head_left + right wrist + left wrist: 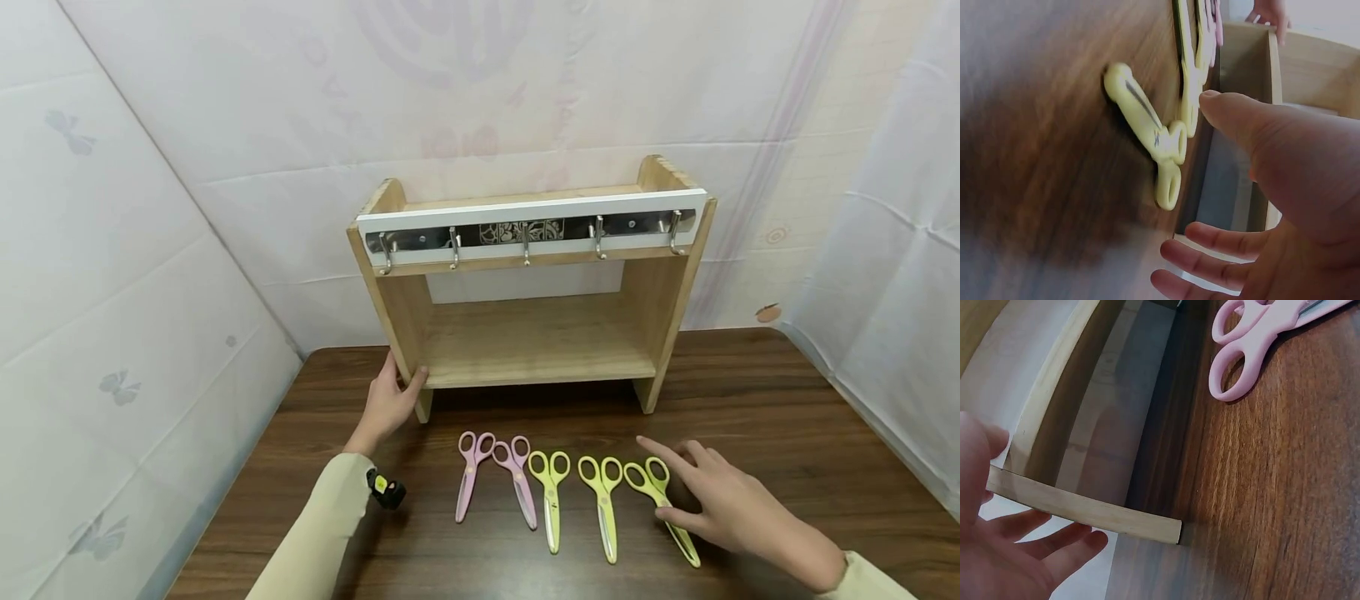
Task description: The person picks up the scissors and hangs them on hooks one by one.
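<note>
A small wooden shelf rack (532,337) stands at the back of the table, with a white rail of metal hooks (527,237) across its front. My left hand (386,404) grips its left side panel (1091,509) low down, thumb inside and fingers outside. Five-fingered and spread, my right hand (731,504) hovers beside the rightmost yellow scissors (660,497), holding nothing. Two more yellow scissors (603,493) (551,492) lie to its left. Farther left are two pink scissors (470,468) (516,468). All lie in a row, handles toward the rack.
The dark wood-grain table (757,392) carries everything. Pale printed cloth (247,125) hangs behind it and along both sides. A black strap device (386,490) sits on the left wrist.
</note>
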Tool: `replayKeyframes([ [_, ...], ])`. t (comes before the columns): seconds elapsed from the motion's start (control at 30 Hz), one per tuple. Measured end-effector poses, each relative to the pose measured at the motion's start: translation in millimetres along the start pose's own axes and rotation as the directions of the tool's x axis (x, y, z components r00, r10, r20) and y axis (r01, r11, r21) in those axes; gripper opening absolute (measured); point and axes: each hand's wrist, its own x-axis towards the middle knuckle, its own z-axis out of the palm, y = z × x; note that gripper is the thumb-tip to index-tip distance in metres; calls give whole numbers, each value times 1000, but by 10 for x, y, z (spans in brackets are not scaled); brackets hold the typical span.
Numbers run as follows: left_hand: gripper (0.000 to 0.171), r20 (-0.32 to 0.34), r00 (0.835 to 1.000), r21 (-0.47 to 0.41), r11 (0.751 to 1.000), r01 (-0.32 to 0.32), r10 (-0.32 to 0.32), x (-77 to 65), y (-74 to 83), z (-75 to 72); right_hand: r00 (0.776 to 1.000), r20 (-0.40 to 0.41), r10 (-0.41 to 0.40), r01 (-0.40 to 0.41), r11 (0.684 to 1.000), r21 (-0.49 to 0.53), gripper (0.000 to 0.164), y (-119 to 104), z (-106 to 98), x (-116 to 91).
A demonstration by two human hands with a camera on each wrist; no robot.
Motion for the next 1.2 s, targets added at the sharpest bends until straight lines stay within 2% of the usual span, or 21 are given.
replayKeyframes([
  [0.23,60,-18,1000,10,1000,3,-3,11,-17,10,998,68,-1,-1,999,32,82,-49,82,-75],
  [0.43,57,-22,1000,9,1000,5,-5,12,-52,8,992,123,-13,7,999,48,80,1,105,-127],
  [0.63,56,-11,1000,0,1000,2,-2,14,-46,3,996,88,35,-35,999,-1,81,68,75,-145],
  [0.77,57,-9,1000,-3,1000,-1,1,22,-49,5,994,87,59,-57,998,-30,67,118,70,-145],
  [0.9,56,-10,1000,-4,1000,3,-3,21,-47,3,994,108,36,-34,999,-14,44,171,75,-136],
  [0.97,56,-11,1000,-8,1000,7,-7,16,-43,2,994,104,10,-10,1000,4,38,191,84,-133],
  [1.2,55,-10,1000,-13,1000,-1,1,14,-56,2,996,87,-22,21,1000,18,37,188,97,-137],
])
